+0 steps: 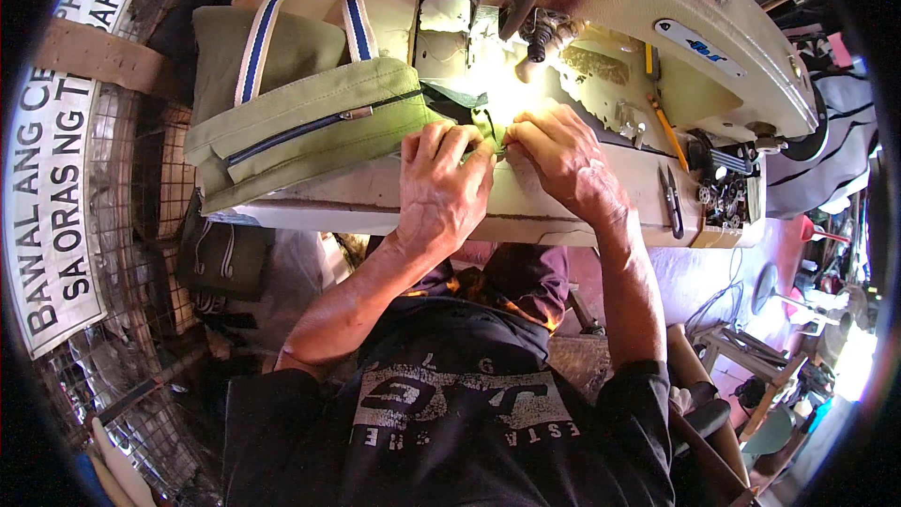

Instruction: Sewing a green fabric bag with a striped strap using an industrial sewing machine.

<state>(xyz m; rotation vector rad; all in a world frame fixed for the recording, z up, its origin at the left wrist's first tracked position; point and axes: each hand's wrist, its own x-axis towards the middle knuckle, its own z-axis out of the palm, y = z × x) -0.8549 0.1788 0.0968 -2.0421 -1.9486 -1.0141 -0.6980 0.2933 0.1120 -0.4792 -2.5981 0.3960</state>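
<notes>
A green fabric bag (pixel 310 145) lies on the sewing machine's table, its striped white-and-blue handle (pixel 353 21) standing up and a dark zipper (pixel 310 130) running along its side. My left hand (pixel 443 183) is closed, its fingers pinching the bag's right end. Close beside it, my right hand (pixel 569 161) also pinches the fabric there, with thumb and fingers together. Between my hands the cloth is bunched, and dark material shows behind it. Bright lamp light washes out the spot just beyond my fingers, so the exact edge I hold is unclear.
The sewing machine (pixel 685 9) arches over the table at the upper right. To the right of my right hand lie a yellow pencil (pixel 668 134), dark-handled scissors (pixel 672 205) and several metal bobbins (pixel 725 195). A wire mesh wall (pixel 141 188) with signs stands on the left.
</notes>
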